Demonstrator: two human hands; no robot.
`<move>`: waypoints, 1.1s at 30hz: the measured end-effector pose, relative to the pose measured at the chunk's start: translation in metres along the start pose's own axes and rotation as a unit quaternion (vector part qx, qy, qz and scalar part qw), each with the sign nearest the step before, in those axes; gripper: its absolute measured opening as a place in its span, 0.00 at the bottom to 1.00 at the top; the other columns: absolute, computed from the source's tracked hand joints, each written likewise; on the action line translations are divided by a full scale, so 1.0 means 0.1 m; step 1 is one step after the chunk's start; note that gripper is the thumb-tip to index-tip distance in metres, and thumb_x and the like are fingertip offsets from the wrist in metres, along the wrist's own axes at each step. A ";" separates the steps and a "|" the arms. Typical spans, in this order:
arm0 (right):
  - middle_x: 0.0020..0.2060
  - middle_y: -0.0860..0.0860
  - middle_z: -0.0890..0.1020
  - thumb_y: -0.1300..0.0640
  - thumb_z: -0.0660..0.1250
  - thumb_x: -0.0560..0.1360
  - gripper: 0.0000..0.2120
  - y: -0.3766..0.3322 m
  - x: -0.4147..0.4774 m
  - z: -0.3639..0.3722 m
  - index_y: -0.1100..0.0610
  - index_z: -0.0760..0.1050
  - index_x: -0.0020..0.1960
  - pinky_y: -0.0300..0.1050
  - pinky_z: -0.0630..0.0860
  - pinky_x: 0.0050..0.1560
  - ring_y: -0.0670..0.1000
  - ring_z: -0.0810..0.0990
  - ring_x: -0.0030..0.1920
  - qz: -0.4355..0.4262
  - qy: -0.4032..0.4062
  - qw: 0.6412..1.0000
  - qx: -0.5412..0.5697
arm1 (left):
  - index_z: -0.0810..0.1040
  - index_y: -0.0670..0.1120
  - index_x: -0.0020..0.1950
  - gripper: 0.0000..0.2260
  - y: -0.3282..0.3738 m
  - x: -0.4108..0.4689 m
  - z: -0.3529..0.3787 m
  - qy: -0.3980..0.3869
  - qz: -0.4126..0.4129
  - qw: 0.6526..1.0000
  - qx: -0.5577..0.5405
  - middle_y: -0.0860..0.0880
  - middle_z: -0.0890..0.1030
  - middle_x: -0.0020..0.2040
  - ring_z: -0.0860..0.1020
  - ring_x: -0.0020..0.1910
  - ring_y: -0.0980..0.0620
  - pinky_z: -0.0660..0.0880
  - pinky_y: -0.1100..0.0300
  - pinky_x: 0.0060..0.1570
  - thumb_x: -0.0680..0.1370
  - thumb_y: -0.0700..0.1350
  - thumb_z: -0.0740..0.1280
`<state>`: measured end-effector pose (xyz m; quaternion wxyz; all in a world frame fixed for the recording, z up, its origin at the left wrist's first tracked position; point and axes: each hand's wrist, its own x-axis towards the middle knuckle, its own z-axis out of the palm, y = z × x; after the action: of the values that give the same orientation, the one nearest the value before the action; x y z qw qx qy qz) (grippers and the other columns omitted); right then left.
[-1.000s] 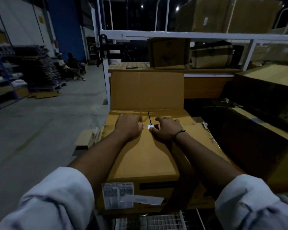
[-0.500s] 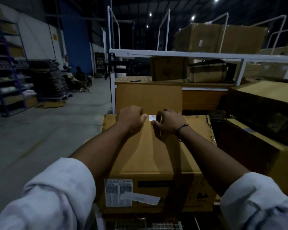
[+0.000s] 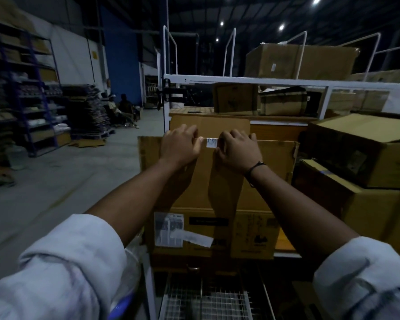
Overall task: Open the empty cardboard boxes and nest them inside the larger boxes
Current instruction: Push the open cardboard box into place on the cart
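A brown cardboard box (image 3: 217, 195) stands in front of me, a white label and loose tape on its near face. Its top is tipped up towards me. My left hand (image 3: 180, 146) and my right hand (image 3: 237, 151) curl over the far edge of the top, either side of a small white sticker (image 3: 211, 142) at the centre seam. Both grip the top flaps there. A taller cardboard sheet or box (image 3: 210, 127) rises just behind the hands.
Stacked boxes (image 3: 365, 172) crowd the right side. A white metal rack (image 3: 240, 79) behind holds more boxes (image 3: 236, 99). A wire mesh cage (image 3: 203, 299) lies below the box. Open concrete floor (image 3: 62, 181) stretches left towards blue shelving (image 3: 21, 100); people sit far back.
The far edge of the box top has risen towards me with both hands on it, so the top now faces me more steeply. My view has tilted upward.
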<state>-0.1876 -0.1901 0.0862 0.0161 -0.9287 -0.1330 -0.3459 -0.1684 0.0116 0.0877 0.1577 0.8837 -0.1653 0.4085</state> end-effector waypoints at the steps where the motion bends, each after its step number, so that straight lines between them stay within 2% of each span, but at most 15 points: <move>1: 0.60 0.53 0.77 0.40 0.63 0.79 0.20 -0.03 -0.07 -0.07 0.49 0.70 0.67 0.60 0.66 0.67 0.56 0.75 0.62 -0.001 0.006 1.000 0.002 | 0.75 0.50 0.55 0.10 0.04 -0.07 -0.08 0.000 0.010 1.000 -0.002 0.52 0.74 0.43 0.72 0.42 0.52 0.69 0.54 0.49 0.82 0.55 0.62; 4: 0.54 0.52 0.79 0.40 0.59 0.81 0.17 -0.09 -0.26 -0.26 0.49 0.74 0.62 0.58 0.68 0.63 0.53 0.77 0.56 -0.004 0.019 0.999 0.045 | 0.76 0.48 0.57 0.11 0.14 -0.25 -0.34 -0.019 0.053 0.998 0.012 0.51 0.74 0.39 0.73 0.37 0.51 0.71 0.55 0.44 0.83 0.54 0.61; 7: 0.46 0.50 0.79 0.40 0.55 0.83 0.18 -0.17 -0.48 -0.42 0.50 0.77 0.58 0.52 0.72 0.55 0.50 0.77 0.46 -0.011 0.005 0.997 0.071 | 0.81 0.49 0.54 0.15 0.22 -0.38 -0.55 -0.052 0.080 0.995 0.028 0.52 0.75 0.34 0.72 0.31 0.53 0.62 0.62 0.32 0.84 0.57 0.59; 10: 0.35 0.46 0.75 0.42 0.57 0.83 0.18 -0.26 -0.73 -0.53 0.52 0.79 0.51 0.44 0.70 0.39 0.46 0.72 0.35 -0.036 0.022 0.997 0.060 | 0.85 0.50 0.49 0.21 0.32 -0.55 -0.66 -0.097 0.071 0.993 0.004 0.53 0.77 0.33 0.73 0.30 0.54 0.64 0.63 0.31 0.84 0.61 0.57; 12: 0.32 0.46 0.74 0.41 0.57 0.83 0.20 -0.31 -0.88 -0.62 0.53 0.80 0.48 0.40 0.65 0.30 0.45 0.70 0.30 -0.044 0.017 0.997 0.053 | 0.86 0.51 0.52 0.26 0.41 -0.69 -0.70 -0.117 0.054 0.992 -0.007 0.52 0.79 0.36 0.74 0.32 0.54 0.66 0.62 0.32 0.81 0.65 0.54; 14: 0.31 0.48 0.77 0.39 0.56 0.83 0.23 -0.34 -1.01 -0.68 0.53 0.80 0.45 0.41 0.71 0.27 0.46 0.73 0.29 -0.042 -0.007 0.998 0.053 | 0.86 0.52 0.56 0.30 0.48 -0.84 -0.73 -0.139 0.041 0.989 0.002 0.50 0.82 0.40 0.77 0.35 0.52 0.68 0.61 0.34 0.80 0.67 0.50; 18: 0.33 0.49 0.81 0.35 0.55 0.81 0.27 -0.37 -1.29 -0.78 0.54 0.82 0.45 0.50 0.82 0.35 0.49 0.79 0.33 -0.040 -0.088 0.992 0.077 | 0.83 0.56 0.65 0.27 0.55 -1.17 -0.82 -0.213 0.028 0.977 0.008 0.47 0.85 0.54 0.80 0.49 0.49 0.68 0.58 0.38 0.83 0.67 0.50; 21: 0.40 0.47 0.82 0.34 0.57 0.80 0.25 -0.39 -1.48 -0.81 0.52 0.82 0.54 0.44 0.80 0.39 0.47 0.80 0.39 -0.028 -0.183 0.977 0.102 | 0.77 0.57 0.72 0.30 0.59 -1.45 -0.90 -0.316 -0.002 0.948 -0.038 0.47 0.80 0.68 0.78 0.63 0.45 0.73 0.51 0.56 0.81 0.70 0.50; 23: 0.47 0.47 0.83 0.29 0.57 0.77 0.29 -0.39 -1.58 -0.79 0.50 0.81 0.59 0.46 0.80 0.45 0.47 0.80 0.45 -0.013 -0.253 0.958 0.137 | 0.75 0.56 0.74 0.30 0.62 -1.57 -0.94 -0.404 -0.054 0.904 -0.131 0.48 0.76 0.72 0.74 0.69 0.44 0.72 0.46 0.65 0.79 0.69 0.54; 25: 0.53 0.46 0.82 0.27 0.61 0.74 0.30 -0.40 -1.67 -0.74 0.47 0.78 0.65 0.48 0.79 0.52 0.48 0.79 0.52 0.018 -0.346 0.918 0.195 | 0.74 0.54 0.75 0.23 0.66 -1.67 -0.89 -0.458 -0.085 0.863 -0.198 0.48 0.75 0.71 0.74 0.68 0.46 0.72 0.48 0.66 0.82 0.60 0.61; 27: 0.58 0.45 0.79 0.35 0.68 0.76 0.27 -0.43 -1.77 -0.60 0.46 0.73 0.70 0.48 0.77 0.57 0.48 0.77 0.56 0.039 -0.433 0.876 0.211 | 0.71 0.53 0.77 0.21 0.69 -1.79 -0.68 -0.488 -0.098 0.849 -0.180 0.47 0.76 0.69 0.76 0.64 0.46 0.74 0.48 0.63 0.83 0.49 0.63; 28: 0.61 0.47 0.79 0.38 0.68 0.77 0.27 -0.45 -1.82 -0.47 0.45 0.71 0.72 0.50 0.75 0.60 0.49 0.77 0.59 0.021 -0.455 0.874 0.172 | 0.69 0.53 0.78 0.22 0.68 -1.87 -0.55 -0.499 -0.099 0.848 -0.151 0.46 0.74 0.71 0.75 0.65 0.45 0.74 0.47 0.64 0.83 0.48 0.63; 29: 0.66 0.48 0.77 0.38 0.68 0.77 0.28 -0.47 -1.86 -0.32 0.45 0.68 0.74 0.53 0.72 0.64 0.51 0.75 0.63 -0.005 -0.462 0.880 0.111 | 0.67 0.53 0.79 0.24 0.67 -1.95 -0.41 -0.510 -0.093 0.847 -0.114 0.45 0.71 0.76 0.72 0.70 0.43 0.72 0.45 0.68 0.82 0.48 0.64; 31: 0.77 0.50 0.66 0.36 0.66 0.77 0.34 -0.49 -1.94 -0.02 0.45 0.61 0.78 0.61 0.65 0.71 0.56 0.66 0.74 -0.035 -0.454 0.890 0.014 | 0.62 0.54 0.81 0.28 0.59 -2.09 -0.14 -0.530 -0.074 0.844 -0.040 0.44 0.56 0.83 0.57 0.80 0.37 0.61 0.38 0.76 0.82 0.50 0.65; 33: 0.82 0.51 0.53 0.36 0.66 0.77 0.40 -0.49 -1.96 0.21 0.47 0.54 0.81 0.66 0.58 0.74 0.59 0.55 0.79 -0.018 -0.441 0.897 -0.009 | 0.56 0.54 0.83 0.32 0.48 -2.20 0.08 -0.531 -0.058 0.845 0.001 0.44 0.43 0.84 0.43 0.81 0.33 0.49 0.36 0.79 0.81 0.50 0.66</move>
<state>-0.3289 -0.1862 -0.0596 -0.0587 -0.9836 -0.1397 0.0976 -0.3180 0.0011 -0.0801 0.0688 0.9737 -0.1720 -0.1328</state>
